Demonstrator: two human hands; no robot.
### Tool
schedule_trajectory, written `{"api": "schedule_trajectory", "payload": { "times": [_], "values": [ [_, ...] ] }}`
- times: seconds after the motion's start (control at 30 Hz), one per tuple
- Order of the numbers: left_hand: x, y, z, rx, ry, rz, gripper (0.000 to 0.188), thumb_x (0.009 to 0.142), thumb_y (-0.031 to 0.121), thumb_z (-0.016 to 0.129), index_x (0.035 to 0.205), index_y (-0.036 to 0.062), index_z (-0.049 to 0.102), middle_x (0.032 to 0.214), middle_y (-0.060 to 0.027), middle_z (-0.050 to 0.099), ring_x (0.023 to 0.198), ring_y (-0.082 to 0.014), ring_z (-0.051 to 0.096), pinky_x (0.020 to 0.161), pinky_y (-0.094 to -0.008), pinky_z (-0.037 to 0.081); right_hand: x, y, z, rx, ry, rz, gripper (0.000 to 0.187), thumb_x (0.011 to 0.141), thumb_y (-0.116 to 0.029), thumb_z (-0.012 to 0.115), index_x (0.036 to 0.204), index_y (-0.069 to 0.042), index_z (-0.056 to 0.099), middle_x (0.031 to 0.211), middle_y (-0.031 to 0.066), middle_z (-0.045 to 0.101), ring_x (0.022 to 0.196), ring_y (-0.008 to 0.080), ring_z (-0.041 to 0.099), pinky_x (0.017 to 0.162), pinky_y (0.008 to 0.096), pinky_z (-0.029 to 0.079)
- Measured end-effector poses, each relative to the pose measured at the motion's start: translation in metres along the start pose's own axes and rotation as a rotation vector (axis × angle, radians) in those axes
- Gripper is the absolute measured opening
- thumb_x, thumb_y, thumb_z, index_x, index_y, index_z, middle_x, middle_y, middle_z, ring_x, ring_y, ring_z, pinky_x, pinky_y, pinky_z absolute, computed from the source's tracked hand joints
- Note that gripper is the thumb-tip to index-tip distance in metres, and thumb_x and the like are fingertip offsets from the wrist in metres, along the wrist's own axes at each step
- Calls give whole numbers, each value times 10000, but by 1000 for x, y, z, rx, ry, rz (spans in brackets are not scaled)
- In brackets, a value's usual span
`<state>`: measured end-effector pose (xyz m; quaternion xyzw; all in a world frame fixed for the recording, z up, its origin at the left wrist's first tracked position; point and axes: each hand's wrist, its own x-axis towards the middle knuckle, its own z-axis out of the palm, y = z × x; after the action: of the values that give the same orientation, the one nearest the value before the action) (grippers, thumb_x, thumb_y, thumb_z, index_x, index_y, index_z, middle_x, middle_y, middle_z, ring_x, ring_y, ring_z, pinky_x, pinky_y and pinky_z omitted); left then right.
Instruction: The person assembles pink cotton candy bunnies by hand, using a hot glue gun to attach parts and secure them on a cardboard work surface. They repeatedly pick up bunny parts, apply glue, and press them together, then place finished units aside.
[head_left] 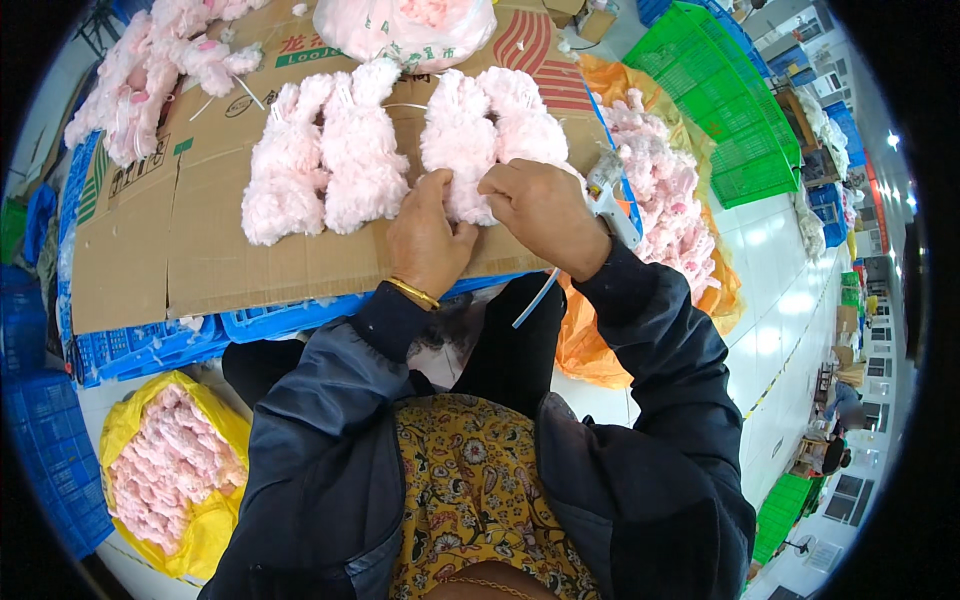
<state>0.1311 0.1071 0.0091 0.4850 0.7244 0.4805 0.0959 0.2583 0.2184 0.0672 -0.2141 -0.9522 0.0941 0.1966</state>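
Several fluffy pale-pink plush pieces stand in a row on a flattened cardboard sheet (pixel 215 265). My left hand (pixel 430 238), with a gold bracelet at the wrist, grips the lower left edge of one plush piece (pixel 462 160), thumb near its bottom. My right hand (pixel 545 212) is closed, its fingertips pinching the fluff where that piece meets the rightmost plush piece (pixel 530 125); what lies between the fingertips is hidden. Left of my hands, another plush piece (pixel 362 150) lies beside the leftmost one (pixel 285 170). A white glue gun (pixel 612 208) rests by my right wrist, a glue stick (pixel 538 298) below it.
A clear bag (pixel 405 30) of pink pieces sits at the table's far side, with loose pink plush (pixel 140 80) at far left. Orange (pixel 590 345) and yellow (pixel 215 535) sacks of pink plush stand right and lower left. Green crates (pixel 715 105) are at right, blue crates (pixel 45 440) at left.
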Motion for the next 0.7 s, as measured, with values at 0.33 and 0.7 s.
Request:
{"api": "schedule_trajectory", "payload": {
  "times": [0.33,0.7],
  "values": [
    [-13,-14,-19,-11,19,11,531,730,68,694,1231,18,528,1052,-219,636,965,-413,599,827,-481,487,10,-27,17,-156,55,-174,29,765,-145,604,756,-120,616,753,83,606,793,282,628,688,409,477],
    [-5,-27,-14,-300,39,-142,520,843,290,789,1186,-8,536,1006,-130,611,893,-219,577,812,-337,486,17,-17,21,124,-59,-29,58,809,-114,628,844,-92,668,780,119,660,764,333,645,662,459,495]
  ]
}}
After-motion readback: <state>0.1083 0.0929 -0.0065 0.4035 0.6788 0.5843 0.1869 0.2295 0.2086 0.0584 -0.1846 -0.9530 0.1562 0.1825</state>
